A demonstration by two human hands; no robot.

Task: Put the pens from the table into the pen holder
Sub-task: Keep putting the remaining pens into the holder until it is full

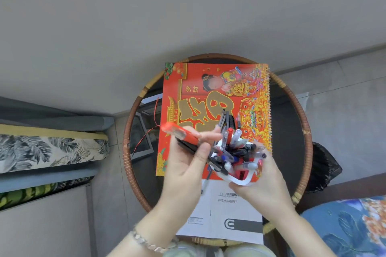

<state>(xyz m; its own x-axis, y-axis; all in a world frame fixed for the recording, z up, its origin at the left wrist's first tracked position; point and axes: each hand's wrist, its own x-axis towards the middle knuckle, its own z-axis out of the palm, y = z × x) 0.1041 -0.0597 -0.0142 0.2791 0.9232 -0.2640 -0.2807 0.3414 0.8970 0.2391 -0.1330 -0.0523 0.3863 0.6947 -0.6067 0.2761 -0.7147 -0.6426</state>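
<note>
My right hand (264, 175) grips a white pen holder (240, 180) above the round table, tilted toward me and crammed with several pens (234, 152) in black, red, blue and clear. My left hand (188, 158) is closed on a bundle of pens (179, 134), a red and clear one on top and dark ones beneath, their near ends touching the holder's left rim. A few dark pens (226, 118) lie on the red calendar just beyond the holder. One pen (205, 183) pokes out below my left hand over the white paper.
A round glass table with a rattan rim (133, 110) carries a red and gold spiral calendar (208, 93) and a white instruction sheet (221, 215). A red cord (146, 137) trails left of the calendar. Cushioned seats flank both sides; a black bag (325, 166) sits right.
</note>
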